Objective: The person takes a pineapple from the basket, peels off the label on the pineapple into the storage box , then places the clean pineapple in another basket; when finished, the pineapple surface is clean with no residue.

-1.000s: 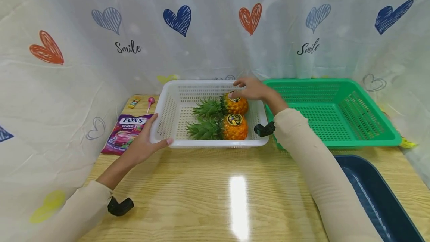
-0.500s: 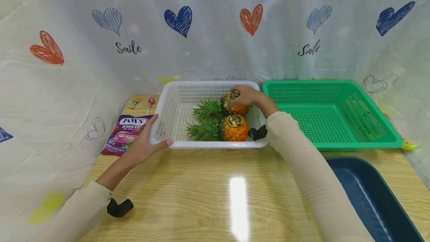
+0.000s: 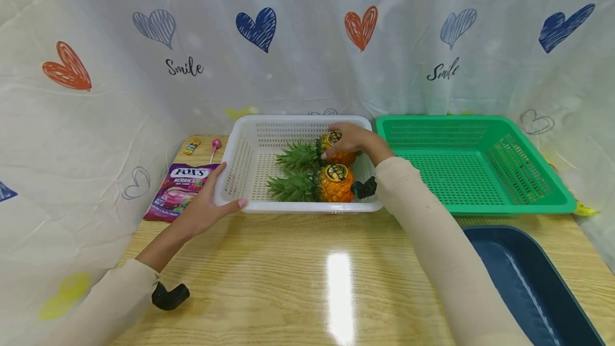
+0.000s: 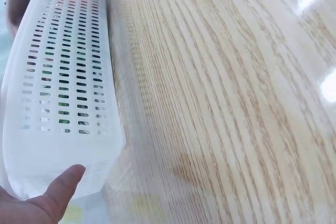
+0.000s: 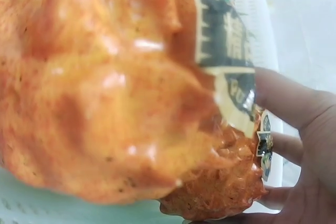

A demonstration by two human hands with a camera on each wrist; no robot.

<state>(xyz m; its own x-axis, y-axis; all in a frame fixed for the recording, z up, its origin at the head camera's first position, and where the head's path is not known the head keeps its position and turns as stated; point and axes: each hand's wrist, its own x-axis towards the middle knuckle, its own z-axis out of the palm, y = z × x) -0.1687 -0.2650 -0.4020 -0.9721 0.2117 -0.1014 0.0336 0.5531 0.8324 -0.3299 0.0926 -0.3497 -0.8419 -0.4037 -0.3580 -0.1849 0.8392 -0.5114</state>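
Two small orange pineapples with green leaf crowns lie side by side in the white plastic basket (image 3: 298,206). My right hand (image 3: 353,139) reaches in from the right and grips the far pineapple (image 3: 345,157) from above, thumb on the near side and fingers beyond. The near pineapple (image 3: 334,190) fills much of the right wrist view, its dark label facing up. My left hand (image 3: 204,210) rests against the basket's near left corner, its thumb straight along the front wall and its fingers at the left side. In the left wrist view the thumb (image 4: 62,190) touches that white wall.
A green basket (image 3: 480,209) stands right beside the white one. In front of it lies a dark blue tray (image 3: 523,271), partly behind the right sleeve. To the left are a purple candy bag (image 3: 175,191), a pink lollipop (image 3: 216,144) and a small yellow-wrapped candy (image 3: 191,148).
My right hand has moved down over the far pineapple, and its fingers have closed around the fruit. The left hand stays at the basket's corner.
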